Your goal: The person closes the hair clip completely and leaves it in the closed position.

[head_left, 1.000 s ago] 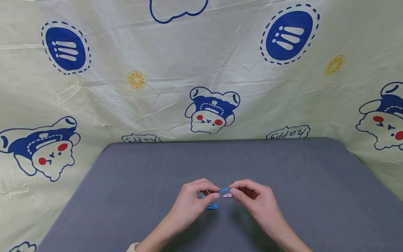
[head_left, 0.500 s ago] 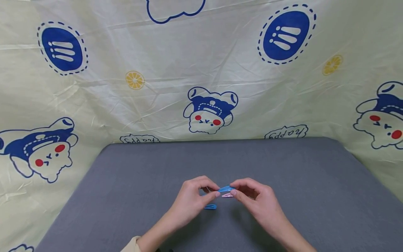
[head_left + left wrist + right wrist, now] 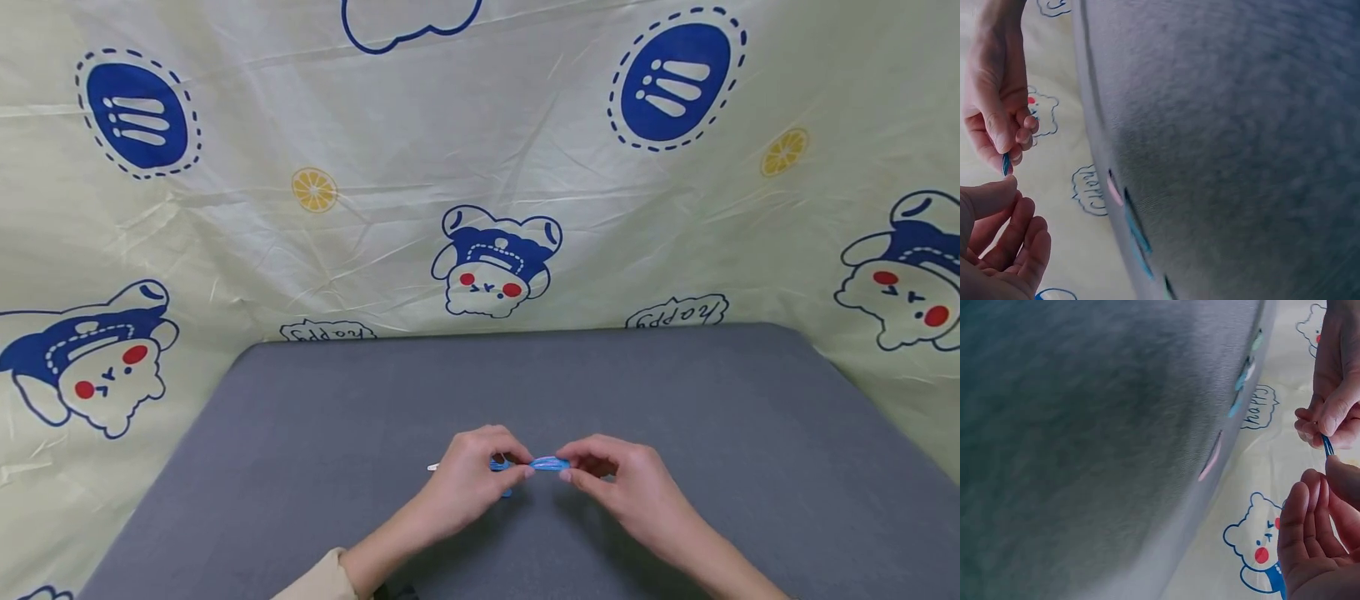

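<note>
A blue snap hair clip [image 3: 550, 463] is held level between both hands above the grey table. My left hand [image 3: 476, 475] pinches its left end between thumb and forefinger, while my right hand [image 3: 626, 477] pinches the other end. In the right wrist view a short length of the blue clip [image 3: 1327, 445] shows between the two sets of fingertips. Beneath the hands lie more hair clips: a pink clip [image 3: 1114, 187], a blue clip [image 3: 1137, 225] and a green one [image 3: 1168, 289]. From the head view, the left hand covers most of these.
The grey table [image 3: 337, 417] stretches out around the hands. Past its far edge hangs a pale patterned cloth [image 3: 390, 208]. A white clip tip [image 3: 432, 467] shows left of my left hand, and part of a blue clip [image 3: 507, 493] lies below it.
Both hands have lowered slightly and shifted a little right with the blue hair clip, which has turned from edge-on to show more of its face. The white tip has come into view.
</note>
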Available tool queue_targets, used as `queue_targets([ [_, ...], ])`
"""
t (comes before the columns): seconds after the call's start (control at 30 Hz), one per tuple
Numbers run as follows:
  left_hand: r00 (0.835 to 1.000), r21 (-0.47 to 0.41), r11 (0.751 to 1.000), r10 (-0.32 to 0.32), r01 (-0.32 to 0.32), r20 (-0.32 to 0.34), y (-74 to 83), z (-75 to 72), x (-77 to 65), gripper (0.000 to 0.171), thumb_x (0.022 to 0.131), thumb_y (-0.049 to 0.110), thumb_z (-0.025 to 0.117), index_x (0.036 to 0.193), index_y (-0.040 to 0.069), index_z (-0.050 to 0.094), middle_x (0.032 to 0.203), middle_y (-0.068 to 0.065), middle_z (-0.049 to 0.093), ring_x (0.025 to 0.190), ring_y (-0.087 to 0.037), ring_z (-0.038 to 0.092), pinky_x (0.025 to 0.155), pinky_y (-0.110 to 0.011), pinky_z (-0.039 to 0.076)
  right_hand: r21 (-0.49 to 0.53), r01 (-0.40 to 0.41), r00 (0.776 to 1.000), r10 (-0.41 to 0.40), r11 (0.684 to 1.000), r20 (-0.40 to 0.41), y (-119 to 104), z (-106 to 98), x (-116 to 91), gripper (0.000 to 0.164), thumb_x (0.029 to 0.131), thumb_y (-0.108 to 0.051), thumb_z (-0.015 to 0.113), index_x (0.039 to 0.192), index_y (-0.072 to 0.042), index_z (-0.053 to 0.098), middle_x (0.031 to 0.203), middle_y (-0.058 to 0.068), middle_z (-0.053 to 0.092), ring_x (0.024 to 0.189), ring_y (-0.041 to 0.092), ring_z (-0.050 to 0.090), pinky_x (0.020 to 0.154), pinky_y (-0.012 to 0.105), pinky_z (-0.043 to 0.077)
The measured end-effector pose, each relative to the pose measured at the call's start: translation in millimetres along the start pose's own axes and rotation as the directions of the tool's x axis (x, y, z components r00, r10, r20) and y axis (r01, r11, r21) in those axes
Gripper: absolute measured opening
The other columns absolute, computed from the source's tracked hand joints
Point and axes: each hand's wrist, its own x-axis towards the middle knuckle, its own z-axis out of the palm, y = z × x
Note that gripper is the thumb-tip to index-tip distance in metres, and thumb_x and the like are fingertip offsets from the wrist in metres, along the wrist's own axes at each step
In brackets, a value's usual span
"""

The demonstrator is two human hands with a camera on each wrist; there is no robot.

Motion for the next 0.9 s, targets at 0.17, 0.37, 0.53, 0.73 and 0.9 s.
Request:
queue_targets([
  [0.17, 0.997, -0.041, 0.998, -0.054, 0.056, 0.048, -4.4, 3.5, 0.1, 0.008, 0.082, 0.006, 0.080, 0.084, 0.013, 0.075, 0.080, 0.013, 0.064, 0.077, -0.002, 0.060, 0.074, -0.025, 0.052, -0.017, 0.017, 0.998, -0.015, 1.000, 0.063, 6, -1, -1, 0.014, 0.087, -0.015, 0.076, 0.100, -0.017, 0.072, 0.090, -0.007, 0.069, 0.075, 0.007, 0.063, 0.067, 0.027, 0.054],
  [0.37, 0.990, -0.026, 0.994, -0.102, 0.105, 0.093, -7.9, 5.3, 1.4, 0.009, 0.081, 0.006, 0.080, 0.082, 0.013, 0.074, 0.079, 0.013, 0.063, 0.073, -0.002, 0.058, 0.068, -0.021, 0.050, -0.032, 0.005, 0.994, -0.001, 0.999, 0.108, 12, 0, 0, 0.013, 0.086, -0.013, 0.076, 0.098, -0.016, 0.072, 0.089, -0.007, 0.068, 0.074, 0.006, 0.062, 0.066, 0.027, 0.053],
  [0.53, 0.988, 0.030, 0.995, -0.102, 0.099, 0.117, -9.3, 5.8, 3.8, 0.009, 0.081, 0.003, 0.079, 0.083, 0.011, 0.074, 0.079, 0.013, 0.063, 0.072, 0.000, 0.057, 0.068, -0.019, 0.049, -0.062, 0.000, 0.990, 0.009, 0.998, 0.137, 15, -1, 3, 0.012, 0.086, -0.013, 0.077, 0.098, -0.016, 0.073, 0.089, -0.009, 0.068, 0.075, 0.006, 0.061, 0.068, 0.026, 0.053],
  [0.73, 0.985, 0.083, 0.993, -0.095, 0.083, 0.146, -12.7, 7.8, 7.2, 0.008, 0.082, 0.004, 0.078, 0.083, 0.010, 0.074, 0.077, 0.014, 0.062, 0.070, 0.000, 0.056, 0.066, -0.017, 0.048, -0.081, -0.023, 0.982, 0.037, 0.996, 0.183, 20, -3, 7, 0.013, 0.086, -0.012, 0.076, 0.098, -0.016, 0.073, 0.086, -0.011, 0.066, 0.074, 0.006, 0.060, 0.067, 0.025, 0.053],
  [0.9, 0.981, 0.116, 0.990, -0.095, 0.076, 0.166, -17.0, 10.5, 8.9, 0.009, 0.081, 0.005, 0.079, 0.081, 0.012, 0.073, 0.075, 0.015, 0.060, 0.068, 0.001, 0.054, 0.064, -0.017, 0.046, -0.104, -0.012, 0.973, 0.035, 0.995, 0.229, 25, -3, 10, 0.011, 0.087, -0.012, 0.075, 0.097, -0.015, 0.073, 0.083, -0.012, 0.065, 0.073, 0.004, 0.060, 0.066, 0.025, 0.052],
])
